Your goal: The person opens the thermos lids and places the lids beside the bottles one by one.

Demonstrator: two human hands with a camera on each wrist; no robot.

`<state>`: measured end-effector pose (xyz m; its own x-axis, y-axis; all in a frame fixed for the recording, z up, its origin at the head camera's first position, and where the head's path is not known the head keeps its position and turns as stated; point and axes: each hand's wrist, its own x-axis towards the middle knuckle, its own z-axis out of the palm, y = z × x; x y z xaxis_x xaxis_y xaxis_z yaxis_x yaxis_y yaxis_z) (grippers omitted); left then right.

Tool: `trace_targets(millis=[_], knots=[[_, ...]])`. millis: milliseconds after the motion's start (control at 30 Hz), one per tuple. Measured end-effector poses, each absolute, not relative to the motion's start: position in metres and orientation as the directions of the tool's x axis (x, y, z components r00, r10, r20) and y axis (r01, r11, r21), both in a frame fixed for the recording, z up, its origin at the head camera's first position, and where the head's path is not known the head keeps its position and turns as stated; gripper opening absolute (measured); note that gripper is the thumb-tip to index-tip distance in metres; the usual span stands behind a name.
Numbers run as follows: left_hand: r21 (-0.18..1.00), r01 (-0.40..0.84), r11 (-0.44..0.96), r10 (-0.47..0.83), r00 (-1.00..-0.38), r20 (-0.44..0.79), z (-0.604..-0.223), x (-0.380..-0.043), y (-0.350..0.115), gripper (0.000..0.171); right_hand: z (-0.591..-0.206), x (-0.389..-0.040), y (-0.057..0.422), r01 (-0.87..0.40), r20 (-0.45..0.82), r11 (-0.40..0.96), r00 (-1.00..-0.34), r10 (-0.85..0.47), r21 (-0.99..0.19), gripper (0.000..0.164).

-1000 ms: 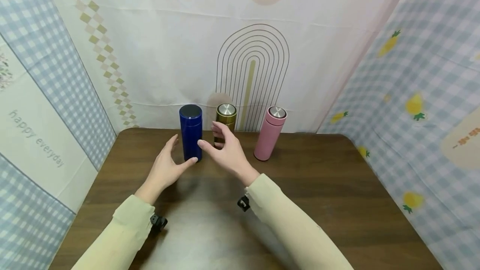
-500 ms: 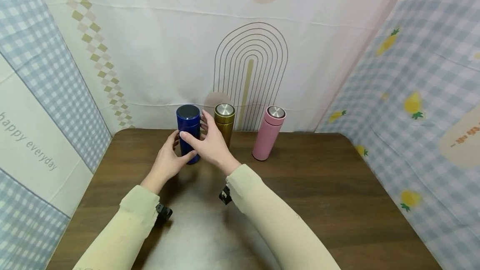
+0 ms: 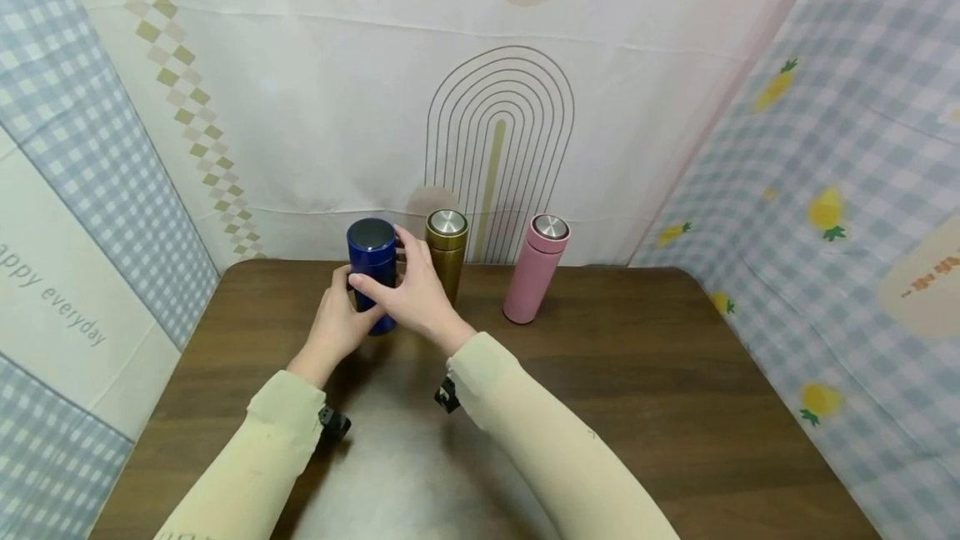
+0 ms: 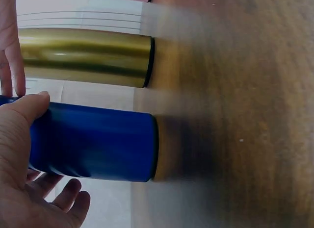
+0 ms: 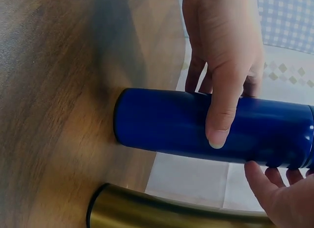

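A blue thermos flask with a dark lid top stands upright at the back left, its base right at the tabletop. My left hand grips its body from the left, the thumb across the front, as the right wrist view also shows. Higher up, my right hand holds the flask from the other side, near the lid seam; its thumb lies in front and its fingers go behind. Just right of it is a gold thermos flask, partly behind the right hand. Its golden body also shows in the left wrist view.
A pink thermos flask with a silver lid top stands further right. Behind the dark wooden table hangs a white patterned cloth. Checked cloths close off both sides.
Both hands have moved in from around the blue flask and now hold it, the right one coming leftward from in front of the gold flask. The blue flask has since shifted slightly toward me.
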<state>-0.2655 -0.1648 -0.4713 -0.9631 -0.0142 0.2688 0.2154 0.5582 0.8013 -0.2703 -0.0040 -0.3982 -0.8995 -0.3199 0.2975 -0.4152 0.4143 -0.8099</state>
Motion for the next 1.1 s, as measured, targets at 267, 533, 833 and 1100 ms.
trace_targets(millis=[267,533,833,1100], knots=[[0.77,0.23,0.596,-0.014,-0.955,0.296,-0.471,-0.254,-0.163,0.082,-0.392,-0.259,0.002,-0.429,0.293,0.454,-0.894,-0.34,-0.781,0.092],[0.729,0.277,0.627,0.029,-0.942,0.333,-0.467,-0.227,-0.16,0.083,-0.378,-0.241,0.027,-0.428,0.274,0.405,-0.881,-0.385,-0.808,0.083],[0.602,0.449,0.66,0.219,-0.882,0.417,-0.448,-0.194,-0.15,0.077,-0.368,-0.217,0.073,-0.427,0.245,0.418,-0.873,-0.422,-0.802,0.075],[0.402,0.552,0.731,0.304,-0.791,0.532,-0.435,-0.185,-0.139,0.075,-0.371,-0.211,0.107,-0.398,0.174,0.472,-0.876,-0.449,-0.786,0.069]])
